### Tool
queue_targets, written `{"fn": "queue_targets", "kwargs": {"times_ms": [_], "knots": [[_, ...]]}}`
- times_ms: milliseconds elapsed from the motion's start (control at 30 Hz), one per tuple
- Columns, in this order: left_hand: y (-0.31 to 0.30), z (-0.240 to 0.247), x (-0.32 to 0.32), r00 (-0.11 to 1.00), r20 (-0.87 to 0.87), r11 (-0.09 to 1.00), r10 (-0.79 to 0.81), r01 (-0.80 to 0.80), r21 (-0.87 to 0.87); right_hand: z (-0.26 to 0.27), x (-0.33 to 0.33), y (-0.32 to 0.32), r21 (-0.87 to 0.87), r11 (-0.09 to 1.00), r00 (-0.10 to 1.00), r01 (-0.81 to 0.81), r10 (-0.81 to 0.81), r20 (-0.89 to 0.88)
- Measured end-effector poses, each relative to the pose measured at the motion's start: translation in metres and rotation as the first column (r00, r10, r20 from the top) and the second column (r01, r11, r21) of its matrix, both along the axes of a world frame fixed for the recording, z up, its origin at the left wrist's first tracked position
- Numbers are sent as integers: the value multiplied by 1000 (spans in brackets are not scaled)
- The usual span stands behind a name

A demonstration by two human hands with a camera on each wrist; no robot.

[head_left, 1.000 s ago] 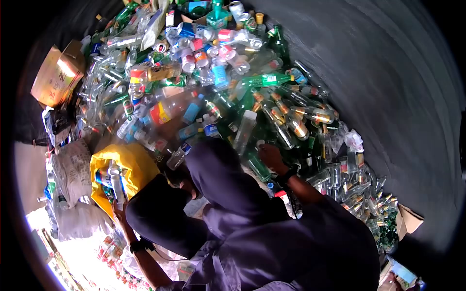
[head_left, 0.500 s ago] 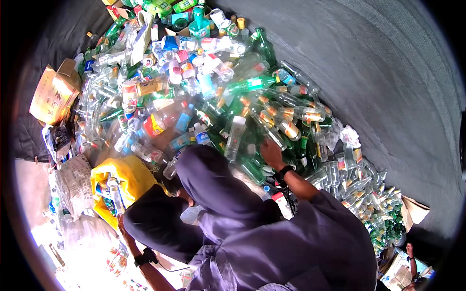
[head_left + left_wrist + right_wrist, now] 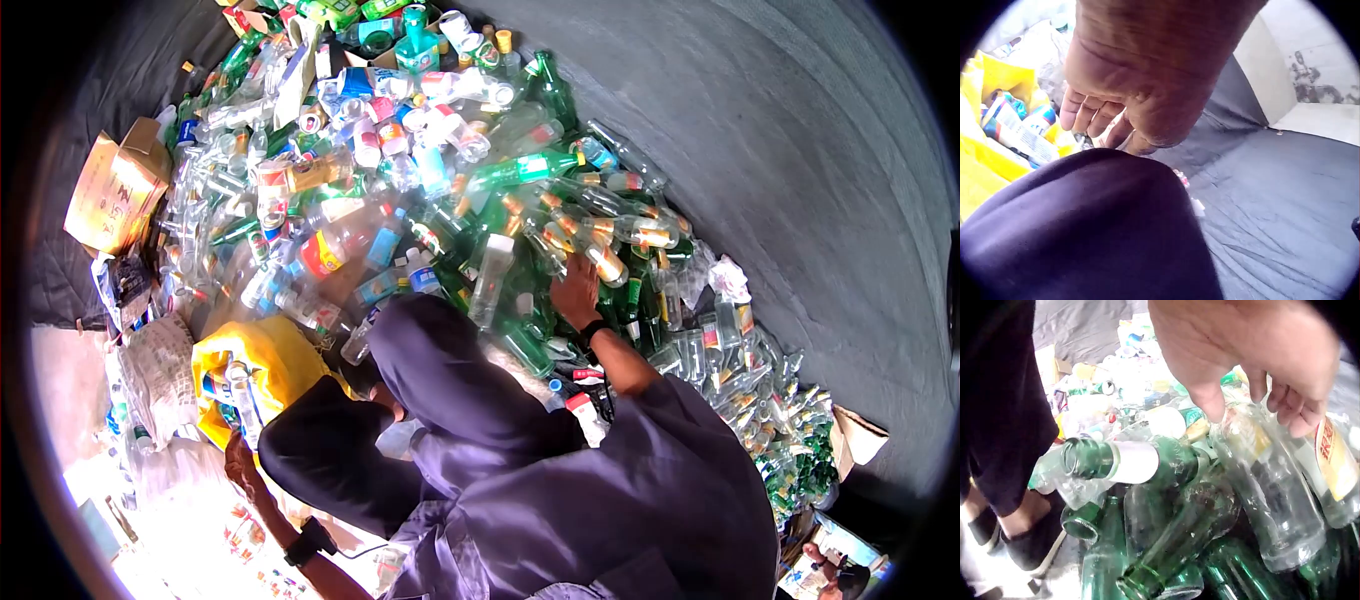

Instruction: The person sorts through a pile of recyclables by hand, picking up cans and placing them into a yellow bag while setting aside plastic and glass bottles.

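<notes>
My right hand [image 3: 577,292] is over the bottle pile in the head view. In the right wrist view, its spread thumb and bent fingers reach down on both sides of a clear glass bottle [image 3: 1282,506], fingertips right at its upper body. Beside that bottle lies another clear one with a yellow label [image 3: 1335,459]. A green bottle with a white band [image 3: 1138,462] lies to the left, above several more green bottles. My left hand [image 3: 243,468] hangs loosely beside a yellow bag [image 3: 290,350], fingers relaxed and holding nothing. Cans and a clear bottle [image 3: 243,395] show in the bag's mouth.
Plastic bottles and cans spread across the far pile. A cardboard box [image 3: 118,190] stands at the left edge, a pale sack [image 3: 155,370] below it. Dark sheeting [image 3: 760,180] borders the right. My bent knee [image 3: 420,345] stands between the hands. Part of another person [image 3: 825,570] shows bottom right.
My right hand has moved away from the green bottle by my knee, up and right to the clear glass bottles. My left hand has drawn slightly back from the yellow bag's edge.
</notes>
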State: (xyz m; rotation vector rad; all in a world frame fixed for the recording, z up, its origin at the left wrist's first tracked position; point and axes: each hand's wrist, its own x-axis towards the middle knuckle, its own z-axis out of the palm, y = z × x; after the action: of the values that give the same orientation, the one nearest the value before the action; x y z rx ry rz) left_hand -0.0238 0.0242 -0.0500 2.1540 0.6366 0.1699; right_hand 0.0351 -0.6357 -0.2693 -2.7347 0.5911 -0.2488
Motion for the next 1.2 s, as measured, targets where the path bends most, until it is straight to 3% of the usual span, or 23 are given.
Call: {"fn": "queue_targets", "kwargs": {"times_ms": [100, 167, 300, 367, 467, 700, 767, 933, 1033, 1100, 1200], "knots": [[-8, 13, 6, 997, 78, 1000, -4, 5, -4, -17, 3, -6, 42, 999, 1000, -19, 20, -15], [-17, 24, 13, 979, 169, 992, -113, 102, 72, -16, 5, -7, 60, 998, 998, -10, 14, -63], [-45, 43, 28, 988, 95, 987, -123, 112, 111, -16, 8, -8, 51, 999, 991, -7, 14, -136], [-57, 44, 32, 959, 173, 973, -225, 212, 91, -12, 10, -6, 55, 998, 991, -5, 12, -137], [-79, 49, 40, 953, 154, 962, -262, 245, 122, -8, 13, -6, 58, 998, 990, 0, 8, -139], [-122, 50, 55, 913, 232, 934, -336, 354, -39, -6, 16, -3, 48, 999, 992, 17, -11, -125], [-147, 71, 66, 930, 42, 925, -366, 359, 122, -6, 16, -2, 30, 999, 992, 22, -18, -121], [-187, 91, 86, 892, -91, 865, -443, 452, 219, -6, 16, -2, 21, 1000, 990, 22, -19, -140], [-206, 98, 96, 876, -144, 848, -460, 481, 224, -7, 16, -2, 4, 1000, 988, 15, -14, -154], [-211, 92, 103, 864, -69, 850, -498, 503, 156, -6, 18, -1, -6, 1000, 987, 11, -12, -160], [-222, 88, 116, 807, -84, 782, -584, 588, 209, -2, 20, -1, 58, 997, 971, 49, -34, -236]]}}
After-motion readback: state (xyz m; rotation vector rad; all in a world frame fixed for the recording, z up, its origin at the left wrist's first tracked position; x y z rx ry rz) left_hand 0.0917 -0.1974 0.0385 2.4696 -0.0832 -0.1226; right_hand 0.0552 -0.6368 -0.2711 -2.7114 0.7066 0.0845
